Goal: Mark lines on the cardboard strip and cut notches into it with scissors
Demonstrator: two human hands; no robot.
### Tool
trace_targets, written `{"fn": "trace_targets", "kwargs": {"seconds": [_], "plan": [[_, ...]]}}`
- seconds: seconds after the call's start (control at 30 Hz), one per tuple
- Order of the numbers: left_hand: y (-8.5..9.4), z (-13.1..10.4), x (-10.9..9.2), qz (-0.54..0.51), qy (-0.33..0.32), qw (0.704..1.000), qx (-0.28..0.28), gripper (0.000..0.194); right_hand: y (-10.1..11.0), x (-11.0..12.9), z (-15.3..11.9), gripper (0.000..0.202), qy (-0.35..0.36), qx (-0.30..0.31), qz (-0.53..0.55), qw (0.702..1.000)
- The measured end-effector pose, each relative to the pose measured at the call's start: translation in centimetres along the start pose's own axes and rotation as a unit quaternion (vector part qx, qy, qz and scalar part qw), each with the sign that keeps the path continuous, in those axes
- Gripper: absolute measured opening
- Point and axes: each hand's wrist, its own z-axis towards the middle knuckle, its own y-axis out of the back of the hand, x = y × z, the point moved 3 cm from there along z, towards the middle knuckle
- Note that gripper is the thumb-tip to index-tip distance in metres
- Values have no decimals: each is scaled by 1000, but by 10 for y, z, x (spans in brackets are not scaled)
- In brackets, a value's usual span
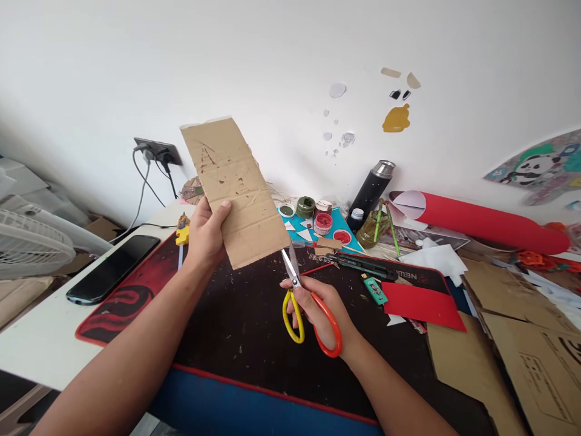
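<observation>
Above the dark mat (236, 336), a brown piece of cardboard (240, 194) is up in the air, tilted. The left hand (206, 233) is clamped on its left edge, with the thumb on the front. The right hand (324, 303) is wrapped around the scissors (295, 280), which have one yellow loop and one red loop. Their blades are a little apart, near the cardboard's bottom right corner; I cannot tell if they touch it. Red paper (422, 306) lies on the mat's right part. Past the mat's far edge is a black flask (370, 191). Left of the mat, a phone (113, 269) lies on the white bench (36, 339).
</observation>
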Motion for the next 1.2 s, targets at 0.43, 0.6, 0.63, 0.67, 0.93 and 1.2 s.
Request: {"fn": "trace_targets", "kwargs": {"seconds": [0.43, 0.6, 0.63, 0.67, 0.93, 1.2], "plan": [[-13, -13, 3, -19, 41, 998, 34, 46, -1, -8, 2, 76, -44, 41, 17, 998], [-17, -25, 10, -28, 108, 993, 44, 54, -3, -10, 4, 75, -58, 55, 42, 996], [-19, -28, 11, -20, 120, 990, 67, 58, -2, -8, 4, 73, -54, 37, 40, 997], [-21, -32, 11, -10, 130, 987, 92, 62, -1, -5, 5, 72, -49, 17, 38, 998], [-10, -14, 5, -6, 3, 1000, 5, 61, 4, 3, 4, 68, -25, -29, 26, 999], [-12, -17, 3, 2, 7, 1000, 21, 61, 2, -6, 1, 64, -30, -13, 0, 999]]}}
